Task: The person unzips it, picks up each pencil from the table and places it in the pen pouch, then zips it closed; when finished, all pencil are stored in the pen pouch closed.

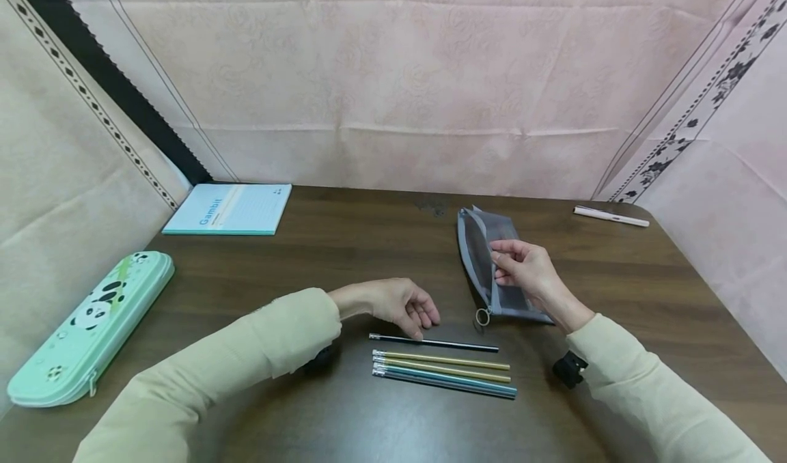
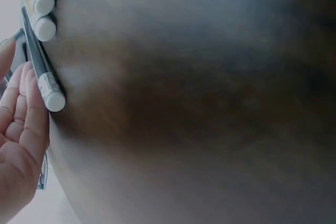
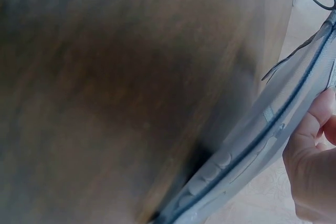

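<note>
A black pencil (image 1: 458, 345) lies apart at the far side of a row of pencils. My left hand (image 1: 402, 306) is right at it, thumb tip overlapping the pencil in the head view. In the left wrist view the loosely bent fingers (image 2: 32, 93) lie beside the pencil (image 2: 44, 72), the thumb standing off from it. Gold pencils (image 1: 443, 359) and blue pencils (image 1: 445, 382) lie side by side, eraser ends to the left. My right hand (image 1: 522, 268) pinches the edge of a grey zip pouch (image 1: 507, 227), whose mouth gapes toward the left. A ring (image 1: 482, 317) hangs at its near corner.
A mint green panda pencil case (image 1: 92, 326) lies at the left edge of the table (image 1: 344, 244). A light blue notebook (image 1: 246, 209) is at the back left. At the back right lies a white pen (image 1: 611, 216). Cloth curtains (image 1: 399, 74) surround the table.
</note>
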A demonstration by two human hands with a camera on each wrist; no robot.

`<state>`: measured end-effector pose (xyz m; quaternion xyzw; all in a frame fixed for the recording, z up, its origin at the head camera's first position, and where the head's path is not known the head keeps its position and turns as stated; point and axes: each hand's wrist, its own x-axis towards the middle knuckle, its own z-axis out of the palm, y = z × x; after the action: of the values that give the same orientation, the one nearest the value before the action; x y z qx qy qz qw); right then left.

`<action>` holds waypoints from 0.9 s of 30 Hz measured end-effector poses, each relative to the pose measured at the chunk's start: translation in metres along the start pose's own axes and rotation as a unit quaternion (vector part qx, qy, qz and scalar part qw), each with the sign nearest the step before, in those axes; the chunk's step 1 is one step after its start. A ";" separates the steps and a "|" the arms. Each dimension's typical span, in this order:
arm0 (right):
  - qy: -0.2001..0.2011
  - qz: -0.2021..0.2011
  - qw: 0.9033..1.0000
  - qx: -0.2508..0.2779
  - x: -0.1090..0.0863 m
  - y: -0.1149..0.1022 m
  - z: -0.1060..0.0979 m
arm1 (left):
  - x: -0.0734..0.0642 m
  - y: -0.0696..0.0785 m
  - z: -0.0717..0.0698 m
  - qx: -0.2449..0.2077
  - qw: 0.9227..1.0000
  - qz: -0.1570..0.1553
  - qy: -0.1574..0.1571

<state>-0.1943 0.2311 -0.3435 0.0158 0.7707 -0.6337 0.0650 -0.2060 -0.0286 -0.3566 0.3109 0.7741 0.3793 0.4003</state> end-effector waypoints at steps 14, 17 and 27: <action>-0.004 0.002 1.000 -0.001 -0.003 -0.001 -0.001 | -0.002 0.005 0.007 0.129 0.991 0.021 0.032; -0.002 0.000 1.000 -0.003 -0.003 -0.001 -0.001 | -0.002 0.007 0.008 0.147 0.988 0.022 0.039; 0.003 -0.001 1.000 0.002 0.000 0.003 0.000 | -0.005 0.005 0.001 0.136 0.990 0.035 0.004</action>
<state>-0.1943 0.2315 -0.3462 0.0165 0.7696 -0.6353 0.0621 -0.2022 -0.0301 -0.3509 0.3879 0.8089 0.2854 0.3372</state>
